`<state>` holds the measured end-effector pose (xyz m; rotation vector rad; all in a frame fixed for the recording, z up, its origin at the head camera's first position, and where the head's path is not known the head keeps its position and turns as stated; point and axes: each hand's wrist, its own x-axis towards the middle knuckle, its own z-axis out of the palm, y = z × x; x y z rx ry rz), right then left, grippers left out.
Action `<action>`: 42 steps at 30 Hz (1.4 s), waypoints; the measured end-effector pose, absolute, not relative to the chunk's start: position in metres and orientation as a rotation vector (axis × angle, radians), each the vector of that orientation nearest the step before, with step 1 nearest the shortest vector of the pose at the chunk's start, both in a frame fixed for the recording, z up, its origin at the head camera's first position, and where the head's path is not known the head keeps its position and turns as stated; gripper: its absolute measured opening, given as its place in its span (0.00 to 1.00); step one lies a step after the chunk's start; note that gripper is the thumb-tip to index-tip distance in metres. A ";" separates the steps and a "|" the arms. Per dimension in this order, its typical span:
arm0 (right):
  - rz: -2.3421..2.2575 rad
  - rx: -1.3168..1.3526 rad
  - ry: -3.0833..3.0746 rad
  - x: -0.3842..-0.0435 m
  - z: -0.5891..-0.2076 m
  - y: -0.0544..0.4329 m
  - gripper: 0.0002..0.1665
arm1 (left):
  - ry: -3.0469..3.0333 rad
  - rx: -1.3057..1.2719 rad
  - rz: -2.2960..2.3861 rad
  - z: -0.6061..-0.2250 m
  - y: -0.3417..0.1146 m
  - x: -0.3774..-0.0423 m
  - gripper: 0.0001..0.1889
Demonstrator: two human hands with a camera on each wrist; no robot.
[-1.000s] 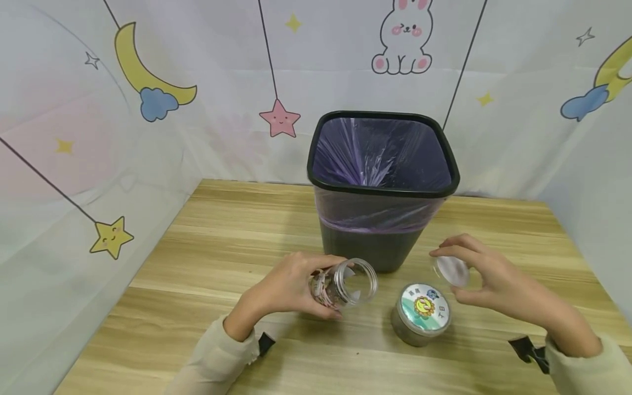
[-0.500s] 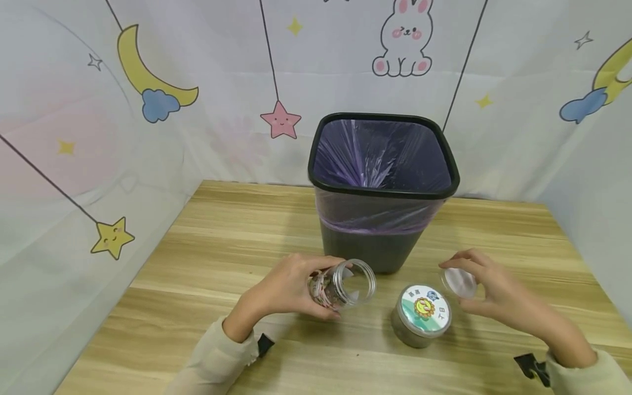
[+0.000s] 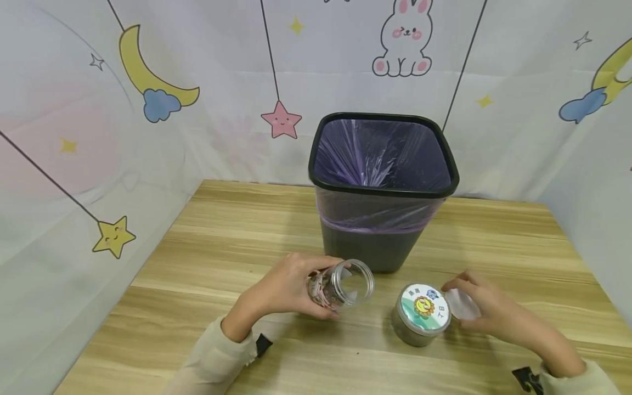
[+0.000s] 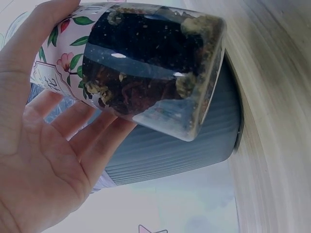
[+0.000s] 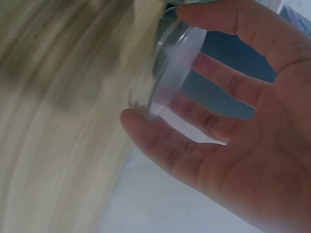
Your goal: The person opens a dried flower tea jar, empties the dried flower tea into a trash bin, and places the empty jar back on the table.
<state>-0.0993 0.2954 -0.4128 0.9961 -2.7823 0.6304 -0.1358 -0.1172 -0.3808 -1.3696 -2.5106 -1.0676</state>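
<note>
My left hand (image 3: 291, 285) grips a clear jar (image 4: 141, 73) with a pink floral label, its lidless mouth tilted toward the right. Dried flowers and dark leaves fill the bottom part of the jar in the left wrist view. My right hand (image 3: 498, 312) holds a clear round lid (image 3: 463, 304) by its rim, thumb on one side and fingers on the other, low over the table. Just left of that lid stands a second, shorter jar (image 3: 417, 334), closed by a lid with a sunflower sticker (image 3: 424, 309).
A dark bin (image 3: 370, 247) lined with a purple bag stands behind the jars, its opening facing up. The wood-grain table (image 3: 222, 219) ends at a white printed curtain (image 3: 222, 82) at the back and sides.
My right hand has moved down and slightly to the right with the lid, bringing it lower beside the short jar. My left hand and its jar have barely moved.
</note>
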 end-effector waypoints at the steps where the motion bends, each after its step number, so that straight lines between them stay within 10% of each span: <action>1: 0.651 1.005 -2.799 -0.099 -0.415 0.295 0.39 | -2.511 -1.363 -1.065 -0.381 -0.118 -0.135 0.41; 42: 0.853 1.030 -2.991 -0.086 -0.421 0.301 0.44 | -2.626 -1.104 -1.235 -0.376 -0.166 -0.141 0.43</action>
